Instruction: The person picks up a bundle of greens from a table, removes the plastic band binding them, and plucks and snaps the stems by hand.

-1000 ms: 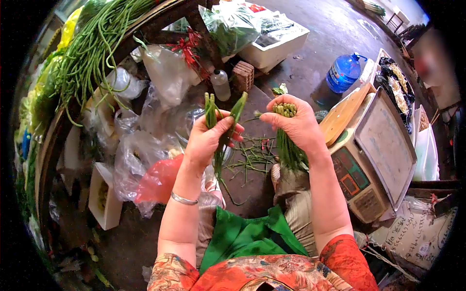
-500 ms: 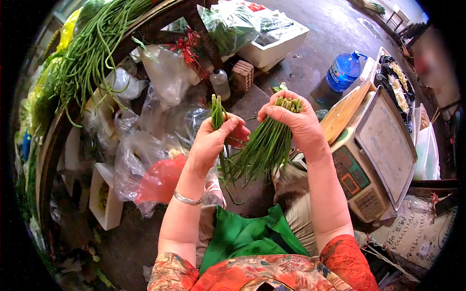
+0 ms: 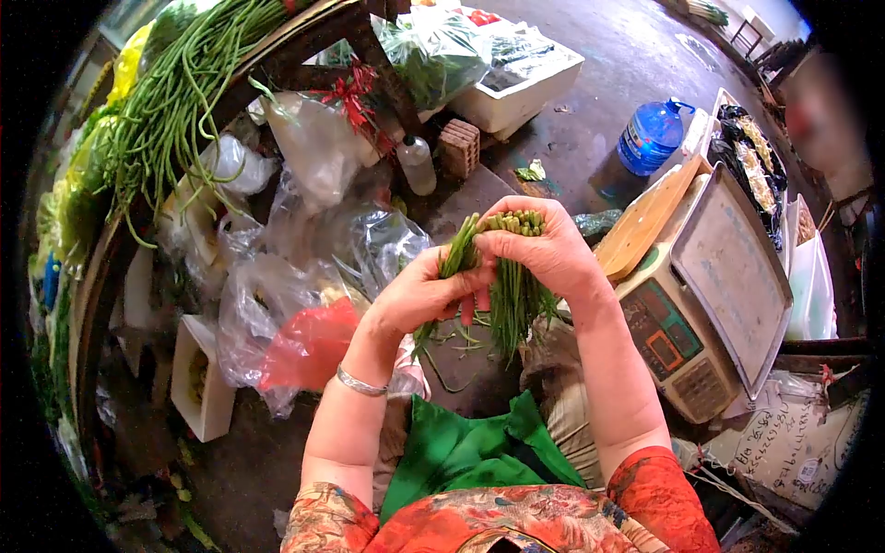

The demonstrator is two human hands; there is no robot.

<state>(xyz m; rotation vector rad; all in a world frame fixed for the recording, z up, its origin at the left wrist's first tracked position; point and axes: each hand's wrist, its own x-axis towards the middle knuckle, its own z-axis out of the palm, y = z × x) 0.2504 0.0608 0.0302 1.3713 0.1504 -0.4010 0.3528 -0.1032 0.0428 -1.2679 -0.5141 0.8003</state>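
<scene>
My right hand [image 3: 546, 247] is wrapped round the top of a thick bunch of thin green stems [image 3: 516, 309], which hang down from it with their cut ends upward. My left hand [image 3: 429, 293] is closed on a smaller bunch of green stems [image 3: 459, 247], tilted beside the larger one. Both hands are close together, and the two bunches nearly touch at their tops. Fingers hide the middle of each bunch. Below lies the green apron [image 3: 479, 447] over my lap.
Long green beans [image 3: 184, 111] hang over a rack at upper left. Clear plastic bags [image 3: 267, 304] and a red bag [image 3: 309, 343] lie left of my hands. A scale [image 3: 682, 323] stands right. Beyond are a brick [image 3: 458, 147], a white foam box [image 3: 525, 92] and a blue water jug [image 3: 648, 138].
My left hand has moved right with its stems, up to the larger bunch. My right hand has come slightly lower and left, and its bunch hangs straighter.
</scene>
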